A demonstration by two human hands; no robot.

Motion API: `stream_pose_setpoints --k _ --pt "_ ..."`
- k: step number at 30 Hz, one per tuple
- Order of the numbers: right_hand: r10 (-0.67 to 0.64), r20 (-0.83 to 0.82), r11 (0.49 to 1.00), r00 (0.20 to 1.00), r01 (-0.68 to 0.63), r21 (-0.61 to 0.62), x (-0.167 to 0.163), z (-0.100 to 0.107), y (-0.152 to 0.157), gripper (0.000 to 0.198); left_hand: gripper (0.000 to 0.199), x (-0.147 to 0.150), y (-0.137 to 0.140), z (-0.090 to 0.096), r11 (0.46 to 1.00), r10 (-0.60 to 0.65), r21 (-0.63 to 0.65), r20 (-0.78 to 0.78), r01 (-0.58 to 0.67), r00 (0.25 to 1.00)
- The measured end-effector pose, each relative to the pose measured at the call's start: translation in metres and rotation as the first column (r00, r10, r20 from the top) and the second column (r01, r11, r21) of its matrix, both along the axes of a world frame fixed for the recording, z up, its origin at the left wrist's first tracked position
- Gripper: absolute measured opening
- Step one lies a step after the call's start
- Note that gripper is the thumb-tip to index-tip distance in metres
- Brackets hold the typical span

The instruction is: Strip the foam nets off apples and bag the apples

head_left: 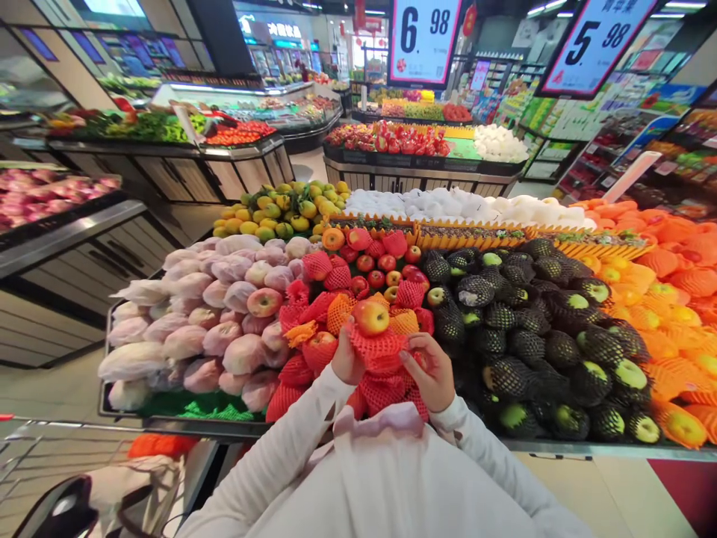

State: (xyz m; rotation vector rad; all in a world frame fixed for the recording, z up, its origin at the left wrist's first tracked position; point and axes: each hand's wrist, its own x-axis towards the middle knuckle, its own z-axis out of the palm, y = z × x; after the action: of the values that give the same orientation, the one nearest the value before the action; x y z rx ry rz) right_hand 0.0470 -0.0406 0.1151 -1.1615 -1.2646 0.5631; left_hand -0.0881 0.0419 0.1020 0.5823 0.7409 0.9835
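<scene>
Between my two hands, above the red-netted fruit, is a red-and-yellow apple [372, 319] with its upper part bare. A red foam net [381, 354] wraps its lower part. My left hand [348, 357] grips the apple and net from the left side. On the right, the fingers of my right hand [431, 372] pinch the edge of the net. Below and around them lie several apples in red foam nets [321, 351], some with bare tops. An orange foam net [339, 312] sits just behind my left hand.
Wrapped pale-pink apples [216, 336] fill the display's left side. Black-netted green apples [520, 336] lie to the right, then orange-netted fruit [680, 359]. Green-yellow citrus [280, 209] and white-wrapped fruit [448, 203] are behind. A shopping cart [56, 426] stands at lower left. Price screens [424, 41] hang overhead.
</scene>
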Motion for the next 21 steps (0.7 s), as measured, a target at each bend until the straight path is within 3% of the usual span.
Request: stream_pose_setpoints --k 4,10,14,21 --pt "-0.031 -0.209 0.998 0.977 0.020 -0.056 0.006 -0.005 -0.006 0.014 0.055 -0.011 -0.013 0.010 1.000 0.028 -0.017 0.093 -0.026 0.995" --pt "-0.176 -0.416 0.983 0.892 0.136 -0.124 0.015 -0.015 -0.007 0.024 0.055 -0.027 -0.024 0.005 0.999 -0.008 -0.037 0.049 0.009 0.999" --pt "-0.193 -0.402 0.980 0.895 0.153 -0.128 0.020 -0.021 -0.008 0.024 0.063 -0.033 -0.029 0.007 1.000 0.017 0.021 0.059 -0.018 0.998" --pt "-0.343 -0.257 0.936 0.904 0.350 -0.018 0.022 -0.020 -0.015 0.023 0.070 -0.030 -0.046 0.030 0.996 -0.025 0.089 0.177 0.009 0.984"
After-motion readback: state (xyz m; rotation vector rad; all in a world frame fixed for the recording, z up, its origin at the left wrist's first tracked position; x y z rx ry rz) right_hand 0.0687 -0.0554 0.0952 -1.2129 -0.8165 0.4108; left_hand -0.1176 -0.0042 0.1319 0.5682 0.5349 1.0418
